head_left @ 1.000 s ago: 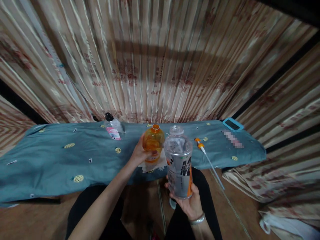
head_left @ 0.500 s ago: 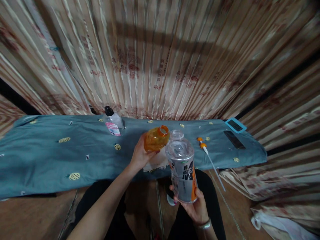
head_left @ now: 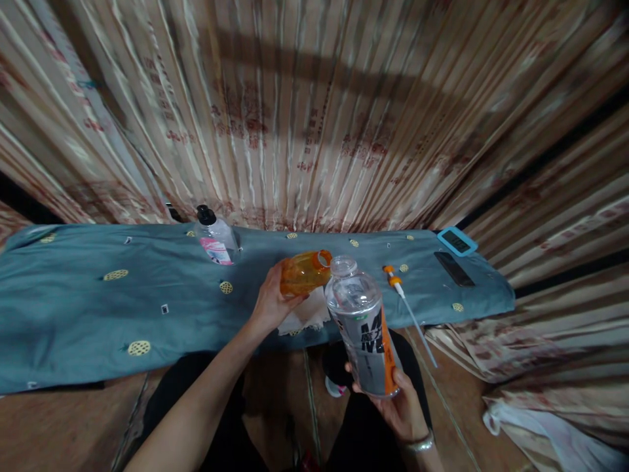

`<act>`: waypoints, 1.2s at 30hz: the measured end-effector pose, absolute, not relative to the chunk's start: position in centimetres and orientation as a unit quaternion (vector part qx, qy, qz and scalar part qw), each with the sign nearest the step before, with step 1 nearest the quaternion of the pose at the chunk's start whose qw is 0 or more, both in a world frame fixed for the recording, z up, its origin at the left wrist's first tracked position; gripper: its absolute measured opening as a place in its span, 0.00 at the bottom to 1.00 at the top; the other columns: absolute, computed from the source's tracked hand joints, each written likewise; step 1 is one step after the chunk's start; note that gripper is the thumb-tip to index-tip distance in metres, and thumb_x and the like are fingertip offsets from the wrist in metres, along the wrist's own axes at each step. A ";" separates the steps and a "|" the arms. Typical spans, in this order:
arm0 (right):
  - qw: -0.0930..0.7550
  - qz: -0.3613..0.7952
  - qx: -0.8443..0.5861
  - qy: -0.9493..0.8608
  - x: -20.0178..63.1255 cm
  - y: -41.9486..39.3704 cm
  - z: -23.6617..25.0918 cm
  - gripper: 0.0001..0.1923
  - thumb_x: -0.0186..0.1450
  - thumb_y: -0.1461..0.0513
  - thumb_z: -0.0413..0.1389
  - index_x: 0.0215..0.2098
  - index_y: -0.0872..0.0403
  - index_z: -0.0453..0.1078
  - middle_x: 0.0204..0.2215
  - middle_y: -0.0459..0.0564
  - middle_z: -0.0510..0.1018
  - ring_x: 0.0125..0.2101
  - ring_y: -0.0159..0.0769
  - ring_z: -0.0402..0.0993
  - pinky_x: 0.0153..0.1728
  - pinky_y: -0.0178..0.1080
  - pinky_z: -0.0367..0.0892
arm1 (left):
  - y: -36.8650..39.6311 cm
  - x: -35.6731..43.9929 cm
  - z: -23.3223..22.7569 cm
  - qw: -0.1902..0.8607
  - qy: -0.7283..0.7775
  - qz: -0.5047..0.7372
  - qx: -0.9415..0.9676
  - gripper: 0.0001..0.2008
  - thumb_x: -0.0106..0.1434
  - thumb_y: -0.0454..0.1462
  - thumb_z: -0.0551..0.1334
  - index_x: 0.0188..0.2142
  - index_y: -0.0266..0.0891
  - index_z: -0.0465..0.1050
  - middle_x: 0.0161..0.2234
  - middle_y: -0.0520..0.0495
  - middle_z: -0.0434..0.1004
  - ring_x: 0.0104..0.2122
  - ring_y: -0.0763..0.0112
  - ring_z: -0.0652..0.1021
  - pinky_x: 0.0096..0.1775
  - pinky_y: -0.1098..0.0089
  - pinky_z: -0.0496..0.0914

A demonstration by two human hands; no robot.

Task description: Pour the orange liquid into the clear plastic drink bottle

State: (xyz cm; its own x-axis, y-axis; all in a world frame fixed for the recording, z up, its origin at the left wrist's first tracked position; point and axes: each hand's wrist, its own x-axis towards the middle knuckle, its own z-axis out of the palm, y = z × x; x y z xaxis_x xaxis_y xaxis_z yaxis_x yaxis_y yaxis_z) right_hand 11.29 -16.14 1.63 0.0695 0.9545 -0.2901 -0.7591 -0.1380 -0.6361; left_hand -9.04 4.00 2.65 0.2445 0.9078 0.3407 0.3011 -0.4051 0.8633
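We note the orange bottle (head_left: 302, 275) tipped nearly flat, its open mouth touching the neck of the clear bottle (head_left: 362, 328). Our left hand (head_left: 270, 303) grips the orange bottle's base; our right hand (head_left: 400, 406) clasps the clear bottle from below, over the blue-clothed table (head_left: 98, 295).

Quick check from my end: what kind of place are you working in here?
Probably a room in a home, not a workshop: pleated patterned curtains hang behind a low surface under a blue cloth, with a wooden floor below. The left hand tips an orange bottle there.
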 end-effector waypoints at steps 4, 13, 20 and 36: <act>0.649 0.654 -0.362 -0.138 11.6 -16.6 2.5 0.21 0.52 0.54 0.68 0.43 0.48 0.78 0.40 0.54 0.85 0.40 0.51 0.82 0.38 0.51 0.77 | 3.8 -8.7 2.5 0.365 0.417 0.445 0.703 0.38 0.47 0.42 0.71 0.56 0.39 0.59 0.52 0.40 0.71 0.53 0.55 0.72 0.55 0.53 0.66; 0.637 0.660 -0.379 -0.121 11.9 -18.0 3.8 0.20 0.51 0.55 0.69 0.42 0.49 0.79 0.41 0.54 0.84 0.39 0.48 0.82 0.41 0.51 0.75 | 3.4 -8.1 2.6 0.411 0.397 0.446 0.689 0.36 0.47 0.42 0.70 0.55 0.40 0.59 0.53 0.41 0.71 0.52 0.56 0.73 0.55 0.55 0.67; 0.637 0.658 -0.384 -0.117 11.7 -18.0 3.7 0.19 0.49 0.54 0.69 0.39 0.48 0.79 0.39 0.52 0.85 0.41 0.51 0.81 0.52 0.61 0.63 | 3.5 -8.0 2.7 0.421 0.393 0.448 0.684 0.36 0.47 0.44 0.70 0.54 0.41 0.61 0.52 0.43 0.72 0.52 0.55 0.74 0.54 0.57 0.68; 0.621 0.659 -0.402 -0.135 12.1 -18.7 2.6 0.23 0.48 0.56 0.70 0.44 0.44 0.78 0.46 0.54 0.81 0.49 0.53 0.76 0.61 0.64 0.40 | 3.7 -7.8 2.3 0.455 0.375 0.467 0.659 0.37 0.46 0.41 0.71 0.55 0.41 0.58 0.52 0.43 0.72 0.51 0.59 0.75 0.53 0.60 0.69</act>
